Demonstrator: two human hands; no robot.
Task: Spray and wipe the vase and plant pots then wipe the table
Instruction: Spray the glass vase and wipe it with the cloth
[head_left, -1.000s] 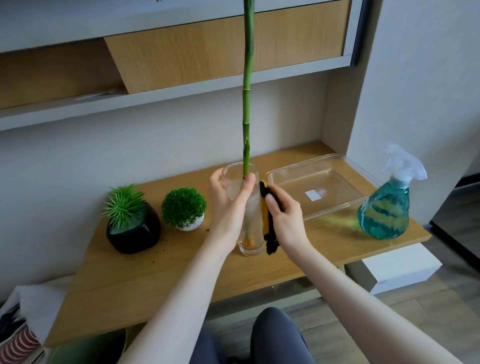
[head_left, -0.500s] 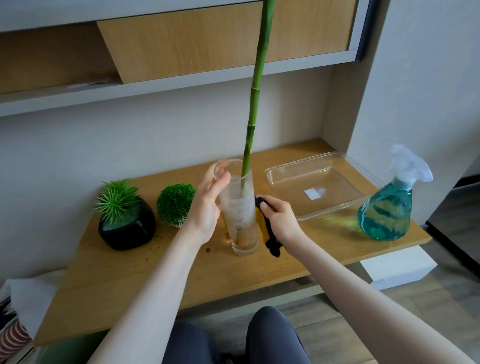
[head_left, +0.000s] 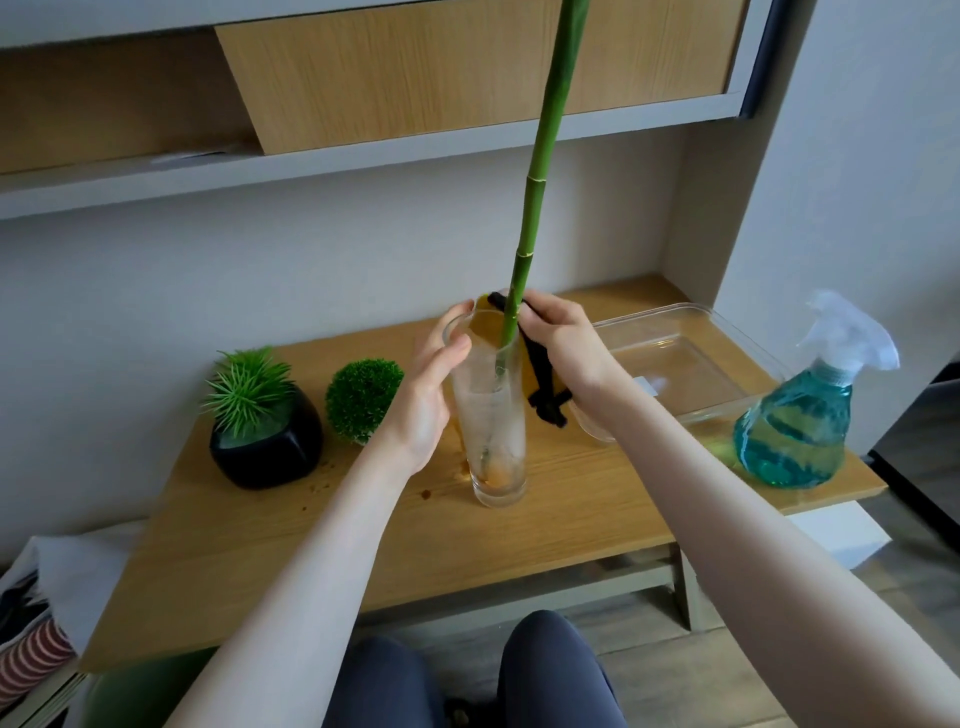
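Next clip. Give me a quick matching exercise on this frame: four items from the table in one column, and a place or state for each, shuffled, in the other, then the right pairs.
1. glass vase
2. spray bottle
3. black pot
4. cloth

A. at the table's right end
B. gripped by the left hand, bamboo stalk inside
C. at the table's left end, spiky plant in it
D. held by the right hand at the vase's rim

Pairs: 1-B, 2-A, 3-C, 4-D

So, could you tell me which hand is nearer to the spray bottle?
Right. The right hand holds the cloth at the vase rim, on the side facing the spray bottle; the left hand grips the vase's far side.
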